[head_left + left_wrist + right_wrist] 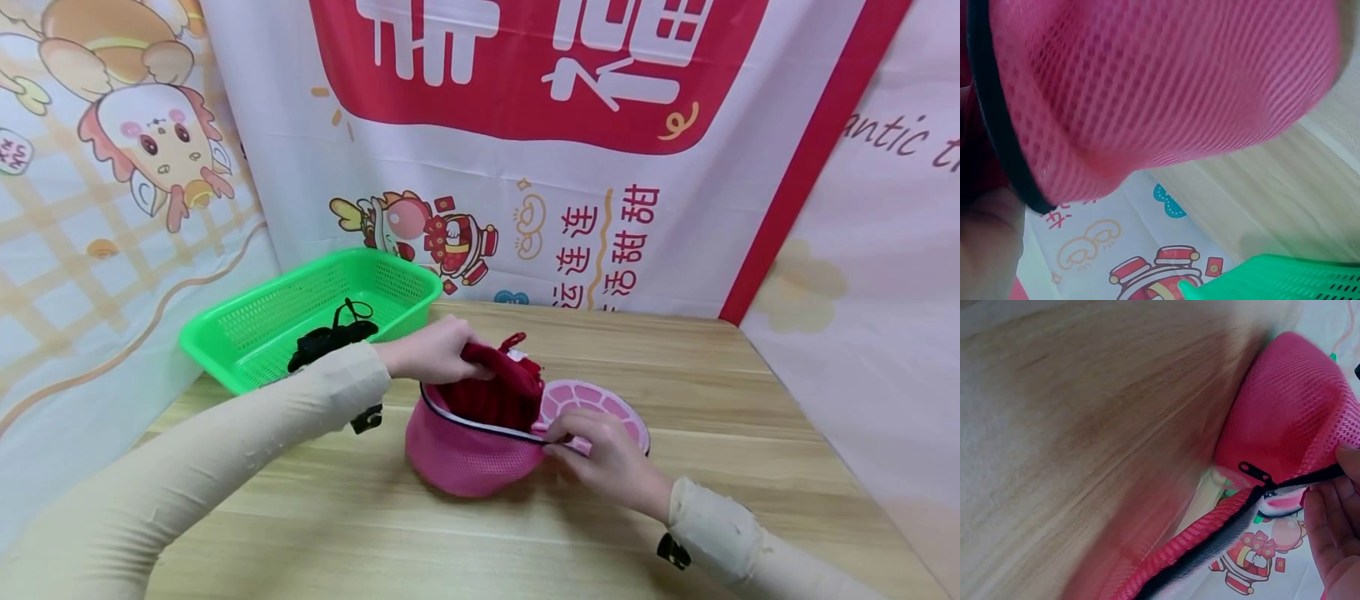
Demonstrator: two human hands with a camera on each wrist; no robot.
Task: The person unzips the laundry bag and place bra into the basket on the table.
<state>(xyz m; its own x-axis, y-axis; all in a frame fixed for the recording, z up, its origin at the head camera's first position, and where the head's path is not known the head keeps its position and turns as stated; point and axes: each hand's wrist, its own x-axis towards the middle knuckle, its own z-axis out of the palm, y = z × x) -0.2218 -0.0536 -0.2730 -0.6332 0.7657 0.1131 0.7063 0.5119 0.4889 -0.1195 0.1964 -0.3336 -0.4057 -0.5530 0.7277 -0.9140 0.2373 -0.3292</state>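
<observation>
A pink mesh laundry bag [480, 462] stands on the table with its round zip lid [592, 404] folded open to the right. At the bag's mouth my left hand [435, 350] grips a dark red garment [512, 372], partly inside the bag; a thin red loop and a white tag show on top. My right hand [603, 458] pinches the zipped rim beside the lid. Seen from the right wrist, the thumb and fingers hold the dark zipper edge [1310, 477], and a black zipper pull [1255, 470] hangs nearby. The left fingertips are hidden in the left wrist view.
Behind and left of the bag, a green plastic basket [247, 321] holds a black garment [330, 340] with a thin strap. Both stand on a wooden table [720, 392]. Printed cloth hangings [675, 225] rise at the back and both sides.
</observation>
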